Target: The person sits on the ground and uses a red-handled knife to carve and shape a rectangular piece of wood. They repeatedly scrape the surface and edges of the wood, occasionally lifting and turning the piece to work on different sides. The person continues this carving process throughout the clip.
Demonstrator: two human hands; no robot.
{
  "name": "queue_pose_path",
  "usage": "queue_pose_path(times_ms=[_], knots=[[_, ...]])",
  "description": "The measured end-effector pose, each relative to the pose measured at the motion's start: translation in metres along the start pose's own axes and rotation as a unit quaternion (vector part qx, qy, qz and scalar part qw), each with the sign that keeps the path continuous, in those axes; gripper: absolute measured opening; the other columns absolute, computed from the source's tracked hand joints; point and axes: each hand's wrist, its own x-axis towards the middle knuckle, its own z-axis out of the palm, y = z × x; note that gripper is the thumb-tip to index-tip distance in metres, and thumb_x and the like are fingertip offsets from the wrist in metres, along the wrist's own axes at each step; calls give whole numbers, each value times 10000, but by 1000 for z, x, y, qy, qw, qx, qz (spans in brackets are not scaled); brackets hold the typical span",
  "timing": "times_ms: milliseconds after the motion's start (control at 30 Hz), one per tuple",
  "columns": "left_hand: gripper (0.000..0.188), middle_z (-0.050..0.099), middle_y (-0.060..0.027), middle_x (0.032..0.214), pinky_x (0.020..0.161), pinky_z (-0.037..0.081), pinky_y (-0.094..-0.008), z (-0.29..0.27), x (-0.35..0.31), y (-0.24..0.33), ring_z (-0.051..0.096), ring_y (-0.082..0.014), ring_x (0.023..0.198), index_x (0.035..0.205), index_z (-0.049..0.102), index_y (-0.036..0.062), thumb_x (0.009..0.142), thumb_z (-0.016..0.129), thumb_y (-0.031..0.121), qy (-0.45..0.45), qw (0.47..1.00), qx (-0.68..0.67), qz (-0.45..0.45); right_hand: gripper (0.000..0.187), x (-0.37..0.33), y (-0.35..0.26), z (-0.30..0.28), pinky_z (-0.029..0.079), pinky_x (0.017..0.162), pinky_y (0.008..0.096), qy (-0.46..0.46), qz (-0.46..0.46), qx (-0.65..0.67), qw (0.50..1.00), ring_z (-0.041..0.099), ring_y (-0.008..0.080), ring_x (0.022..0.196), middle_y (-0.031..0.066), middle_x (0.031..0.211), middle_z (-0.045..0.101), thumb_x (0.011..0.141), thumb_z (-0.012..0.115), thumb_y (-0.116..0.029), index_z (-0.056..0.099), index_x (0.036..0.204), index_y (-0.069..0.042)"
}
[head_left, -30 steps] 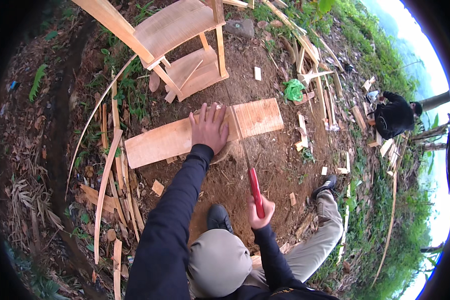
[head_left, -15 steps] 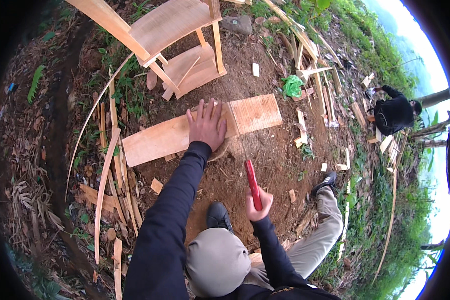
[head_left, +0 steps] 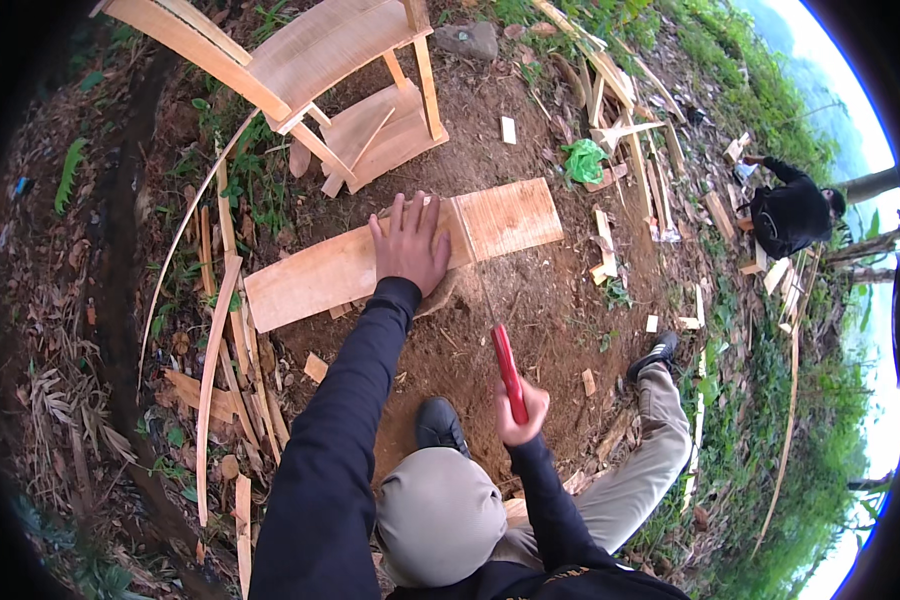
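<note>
A pale wooden board [head_left: 315, 275] lies slantwise in front of me, resting on what looks like a stump [head_left: 448, 296] mostly hidden beneath it. My left hand [head_left: 410, 245] presses flat on the board, fingers spread. Just right of that hand a cut line crosses the board, and the grain of the right-hand piece [head_left: 512, 220] shows rougher. My right hand [head_left: 523, 412] is wrapped round the red handle [head_left: 510, 370] of a handsaw. Its thin blade, seen nearly edge-on, runs from the handle up to the cut line.
A wooden frame with shelves [head_left: 335, 45] stands beyond the board. Long wood strips [head_left: 213, 390] lie at left, with more planks [head_left: 610, 85] at far right. A green plastic bag [head_left: 584, 161] and offcuts lie on the soil. Another person [head_left: 792, 215] crouches at far right. My shoe [head_left: 440, 425] is below the board.
My right hand and the saw handle have shifted very slightly to the right. My left hand stays flat on the board. The view has tilted a little.
</note>
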Motion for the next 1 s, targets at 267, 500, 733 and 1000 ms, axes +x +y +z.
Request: queue_pose_path(times_ms=[267,500,733,1000], knots=[[568,451,-110,1507,1093,234,-696,3,1,3,360,-361,1425,1485,444,152,963,506,366,2,1000,-5,2,55,31,-6,11,476,519,319,9,-2,-9,1000,611,241,489,104,573,549,768,599,-50,632,797,-18],[567,455,-112,1502,1083,245,-695,4,-2,1,360,-358,1424,1483,446,154,961,510,366,10,1000,1,5,62,5,-6,6,467,510,293,19,-8,-13,1000,599,172,481,80,561,545,773,599,-34,647,809,-19],[557,453,-107,1503,1088,246,-696,1,0,-2,354,-354,1427,1478,453,153,965,506,365,8,1000,-2,0,58,-4,-7,2,497,536,286,17,7,25,1000,620,165,502,71,564,570,762,580,-55,630,768,-26],[555,451,-108,1504,1085,250,-694,1,-1,-1,352,-357,1427,1480,452,155,969,503,365,-6,1000,-4,-1,51,27,-8,12,454,510,293,8,9,42,999,583,158,480,75,562,547,805,594,-40,637,810,-14]])
